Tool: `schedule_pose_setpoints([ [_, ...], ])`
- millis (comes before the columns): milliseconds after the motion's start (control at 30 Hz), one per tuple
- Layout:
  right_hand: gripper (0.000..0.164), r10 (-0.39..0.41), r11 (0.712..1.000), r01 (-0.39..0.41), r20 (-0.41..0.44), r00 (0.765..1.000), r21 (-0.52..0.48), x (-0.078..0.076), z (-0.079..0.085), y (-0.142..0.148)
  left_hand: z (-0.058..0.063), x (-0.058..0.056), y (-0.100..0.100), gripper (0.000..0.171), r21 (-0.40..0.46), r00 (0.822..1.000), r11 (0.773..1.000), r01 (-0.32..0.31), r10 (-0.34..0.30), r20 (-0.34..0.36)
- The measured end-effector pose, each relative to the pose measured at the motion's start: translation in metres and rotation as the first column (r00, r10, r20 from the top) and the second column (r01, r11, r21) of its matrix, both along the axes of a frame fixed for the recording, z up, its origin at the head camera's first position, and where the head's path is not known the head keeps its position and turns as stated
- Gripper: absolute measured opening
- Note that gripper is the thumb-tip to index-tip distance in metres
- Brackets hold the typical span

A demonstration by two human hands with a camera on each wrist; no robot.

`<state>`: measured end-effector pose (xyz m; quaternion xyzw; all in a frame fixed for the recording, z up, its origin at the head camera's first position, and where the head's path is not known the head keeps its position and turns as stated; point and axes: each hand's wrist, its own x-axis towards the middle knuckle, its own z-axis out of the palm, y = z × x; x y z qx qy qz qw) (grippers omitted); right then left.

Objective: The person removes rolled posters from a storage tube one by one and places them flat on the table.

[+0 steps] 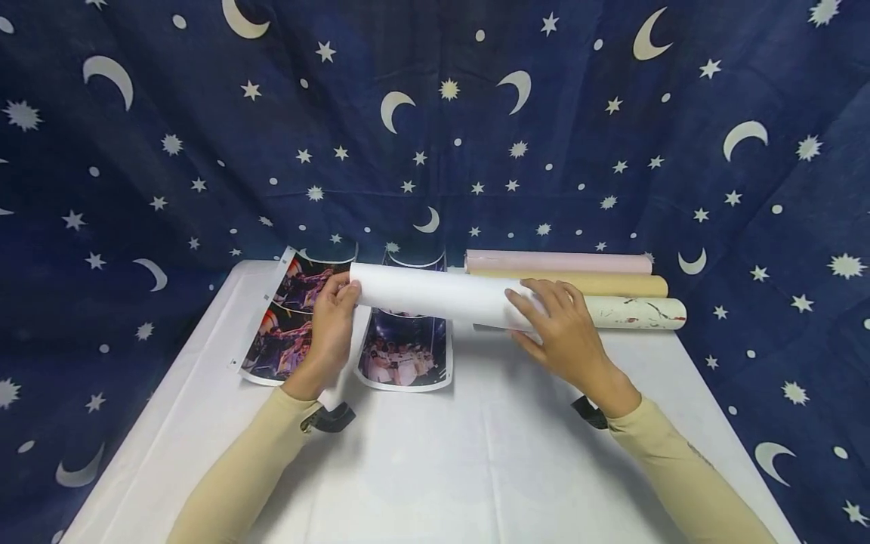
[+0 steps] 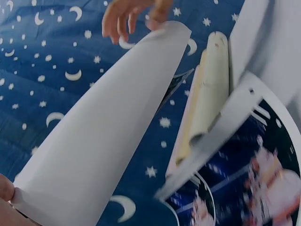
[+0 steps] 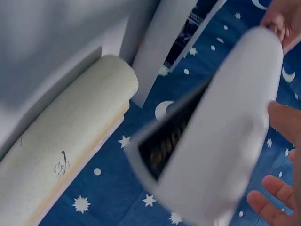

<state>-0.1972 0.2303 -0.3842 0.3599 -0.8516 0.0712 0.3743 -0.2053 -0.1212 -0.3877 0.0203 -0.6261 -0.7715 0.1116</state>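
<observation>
The person is working over a white table (image 1: 435,468) whose near half is lying open. The left hand (image 1: 331,325) is pinching one end of a white poster roll (image 1: 435,296) while the right hand (image 1: 560,332) is curling over the other, holding it just above the table. The roll looks nearly wound, judging by its loose inner edge; two flat prints (image 1: 404,351) are waiting beneath, and three finished rolls (image 1: 612,285) are crowding the far edge against the starry backdrop (image 1: 435,113).
</observation>
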Motion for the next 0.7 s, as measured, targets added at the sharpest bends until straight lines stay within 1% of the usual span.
schedule_pose_setpoints([
  [133, 0.072, -0.060, 0.993, 0.061, -0.008, 0.998, 0.100, 0.004, -0.003, -0.003, 0.005, -0.001, 0.015, 0.026, 0.006, 0.999, 0.999, 0.038, -0.038, -0.022],
  [333, 0.082, -0.120, 0.979, 0.122, -0.024, 0.992, 0.162, 0.004, -0.007, 0.001, 0.006, -0.001, 0.031, 0.025, 0.018, 0.996, 0.997, 0.081, -0.080, -0.038],
  [533, 0.085, -0.131, 0.978, 0.138, -0.054, 0.990, 0.157, 0.003, -0.012, 0.006, 0.005, 0.000, 0.039, 0.024, 0.025, 0.993, 0.993, 0.113, -0.112, -0.034],
  [633, 0.085, -0.119, 0.984, 0.122, -0.026, 0.993, 0.132, 0.002, -0.016, 0.008, 0.006, 0.000, 0.041, 0.026, 0.027, 0.993, 0.993, 0.118, -0.117, -0.018],
  [700, 0.085, -0.115, 0.988, 0.112, 0.014, 0.993, 0.105, 0.002, -0.020, 0.009, 0.007, 0.000, 0.042, 0.029, 0.026, 0.991, 0.991, 0.130, -0.130, -0.010],
])
